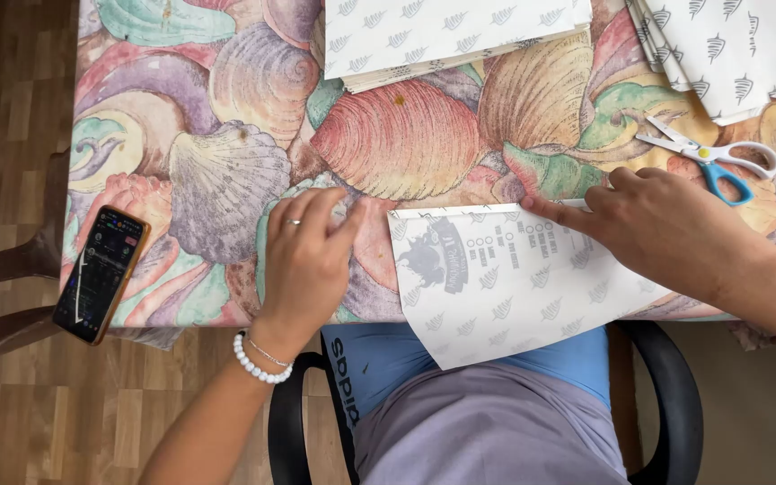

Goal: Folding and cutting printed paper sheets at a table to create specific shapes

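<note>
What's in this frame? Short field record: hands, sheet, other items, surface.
left hand: flat on the cloth beside the sheet's left edge, fingertips at the corner; ring and bead bracelet
right hand: pressing the sheet's folded top edge
sheet: white printed paper, hangs over the table's near edge
scissors: beyond the right hand, blades a little apart, not held
phone: at the left near corner, screen lit
stacks: same paper, far side
cloth: shell pattern

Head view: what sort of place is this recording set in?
Probably a home table used for paper craft. A seashell-patterned tablecloth covers it, above a wooden floor. Both hands, left hand and right hand, press a printed paper sheet, with scissors, paper stacks and a phone nearby.
</note>
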